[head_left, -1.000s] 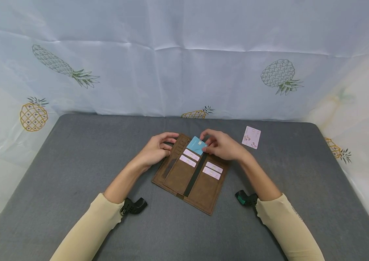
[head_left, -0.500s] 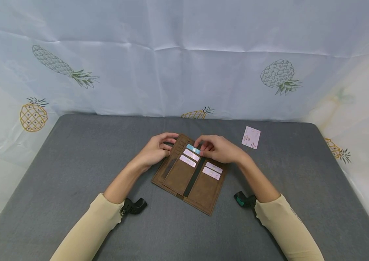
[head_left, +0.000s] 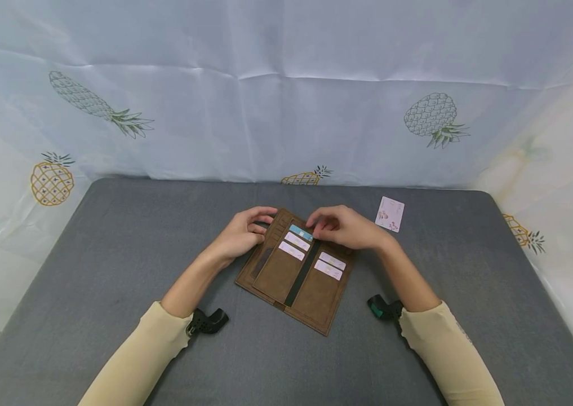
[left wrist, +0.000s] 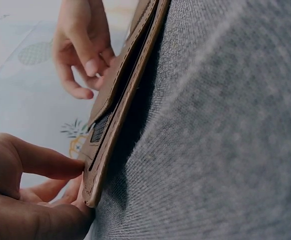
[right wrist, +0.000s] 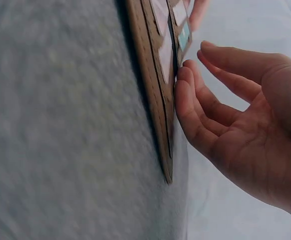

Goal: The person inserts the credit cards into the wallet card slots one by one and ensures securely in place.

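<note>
A brown wallet (head_left: 277, 280) lies spread out on the grey table, turned at an angle. Its upper left edge is pinched between the thumb and fingers of my left hand (head_left: 239, 234), as the left wrist view shows. A blue card (head_left: 301, 232) sits in the top left slot with only a strip showing. Pale pink cards (head_left: 291, 251) stick out of the slots below it, and more pink cards (head_left: 328, 269) fill slots on the right half. Over the wallet's top right part is my right hand (head_left: 344, 227), its fingers loosely bent with nothing between them (right wrist: 245, 117).
A loose pink card (head_left: 390, 213) lies on the grey table (head_left: 286, 369), beyond the right hand. A curtain with pineapple prints (head_left: 286, 124) hangs behind the table's far edge. Black wrist devices (head_left: 208, 321) are strapped to both forearms.
The blue card has slid down into its slot, leaving a strip visible. My right hand has let go of it and drawn slightly right. The left hand stays in place.
</note>
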Available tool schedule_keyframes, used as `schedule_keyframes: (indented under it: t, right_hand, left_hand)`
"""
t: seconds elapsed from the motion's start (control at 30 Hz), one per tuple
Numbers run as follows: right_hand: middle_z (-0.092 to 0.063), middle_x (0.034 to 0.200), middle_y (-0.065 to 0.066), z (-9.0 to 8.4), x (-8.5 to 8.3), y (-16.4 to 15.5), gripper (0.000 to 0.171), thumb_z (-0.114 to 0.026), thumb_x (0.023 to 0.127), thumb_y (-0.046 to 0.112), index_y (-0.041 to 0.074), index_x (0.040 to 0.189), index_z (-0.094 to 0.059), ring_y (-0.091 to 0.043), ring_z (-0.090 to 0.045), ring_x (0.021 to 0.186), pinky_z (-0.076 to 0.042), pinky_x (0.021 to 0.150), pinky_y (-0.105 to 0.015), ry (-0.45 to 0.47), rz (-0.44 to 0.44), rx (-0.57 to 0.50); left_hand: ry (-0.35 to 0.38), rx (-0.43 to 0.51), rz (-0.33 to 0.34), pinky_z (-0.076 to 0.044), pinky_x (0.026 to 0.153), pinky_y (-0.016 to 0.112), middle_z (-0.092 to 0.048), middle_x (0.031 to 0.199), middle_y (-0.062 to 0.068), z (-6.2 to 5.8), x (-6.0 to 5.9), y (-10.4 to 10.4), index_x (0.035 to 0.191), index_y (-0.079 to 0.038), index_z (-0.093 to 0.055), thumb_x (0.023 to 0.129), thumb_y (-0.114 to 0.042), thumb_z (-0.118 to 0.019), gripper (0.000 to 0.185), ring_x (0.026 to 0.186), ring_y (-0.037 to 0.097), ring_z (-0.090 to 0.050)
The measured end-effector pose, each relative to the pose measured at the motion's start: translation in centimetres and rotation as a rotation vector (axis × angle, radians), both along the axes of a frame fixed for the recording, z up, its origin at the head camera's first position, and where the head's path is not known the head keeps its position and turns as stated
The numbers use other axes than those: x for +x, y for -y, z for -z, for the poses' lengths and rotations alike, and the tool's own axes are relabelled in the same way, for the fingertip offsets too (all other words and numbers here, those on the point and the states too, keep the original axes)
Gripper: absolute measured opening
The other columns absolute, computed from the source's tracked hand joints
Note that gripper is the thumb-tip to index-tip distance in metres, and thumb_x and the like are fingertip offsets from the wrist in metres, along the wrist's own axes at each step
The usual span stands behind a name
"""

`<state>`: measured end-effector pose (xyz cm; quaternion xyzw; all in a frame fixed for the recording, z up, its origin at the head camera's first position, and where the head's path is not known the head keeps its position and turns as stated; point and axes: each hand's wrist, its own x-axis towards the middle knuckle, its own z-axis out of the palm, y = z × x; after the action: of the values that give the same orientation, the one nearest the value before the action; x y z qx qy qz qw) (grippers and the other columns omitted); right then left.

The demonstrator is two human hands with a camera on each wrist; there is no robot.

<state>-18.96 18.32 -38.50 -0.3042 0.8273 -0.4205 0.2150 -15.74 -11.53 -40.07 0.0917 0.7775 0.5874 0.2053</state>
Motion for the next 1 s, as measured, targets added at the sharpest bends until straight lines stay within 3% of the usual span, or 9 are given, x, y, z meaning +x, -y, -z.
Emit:
schedule_keyframes:
  t: [0.3, 0.6, 0.8, 1.0]
  right_hand:
    - [-0.075, 0.111, -0.020, -1.0, -0.7, -2.6, 0.027, -0.065, 0.106, 0.000, -0.005, 0.132, -0.069, -0.033, -0.073, 0.102, -0.058, 0.087, -0.025, 0.005, 0.095, -0.019]
    - [-0.072, 0.119, -0.020, -2.3, -1.3, -6.4, 0.032, -0.066, 0.109, 0.011, -0.003, 0.137, -0.067, -0.034, -0.073, 0.106, -0.061, 0.093, -0.040, -0.009, 0.243, 0.035]
    - [-0.072, 0.124, -0.023, -2.8, -1.3, -9.3, 0.034, -0.065, 0.109, 0.013, -0.003, 0.139, -0.065, -0.021, -0.074, 0.098, -0.059, 0.084, -0.034, -0.055, 0.331, 0.081]
    - [-0.073, 0.126, -0.026, -2.0, -1.7, -11.8, 0.035, -0.065, 0.108, 0.011, -0.003, 0.140, -0.064, -0.013, -0.072, 0.098, -0.059, 0.081, -0.030, -0.094, 0.397, 0.134]
  left_hand:
    - [-0.003, -0.014, 0.006, -0.049, 0.090, 0.033, -0.054, 0.153, 0.023, 0.0, 0.0, 0.0, 0.162, -0.010, -0.049, 0.095, 0.015, -0.050, 0.070, 0.115, 0.029, -0.060]
    - [-0.001, -0.019, 0.007, -0.049, 0.090, 0.033, -0.054, 0.152, 0.023, 0.0, 0.0, 0.0, 0.161, -0.010, -0.050, 0.096, 0.015, -0.050, 0.070, 0.115, 0.030, -0.060]
    - [-0.001, -0.025, 0.011, -0.049, 0.090, 0.033, -0.054, 0.153, 0.022, 0.0, 0.0, 0.0, 0.162, -0.010, -0.049, 0.097, 0.014, -0.051, 0.069, 0.116, 0.030, -0.060]
    - [0.000, -0.032, 0.010, -0.049, 0.092, 0.034, -0.054, 0.154, 0.021, 0.0, 0.0, 0.1, 0.162, -0.011, -0.049, 0.097, 0.014, -0.051, 0.069, 0.119, 0.031, -0.059]
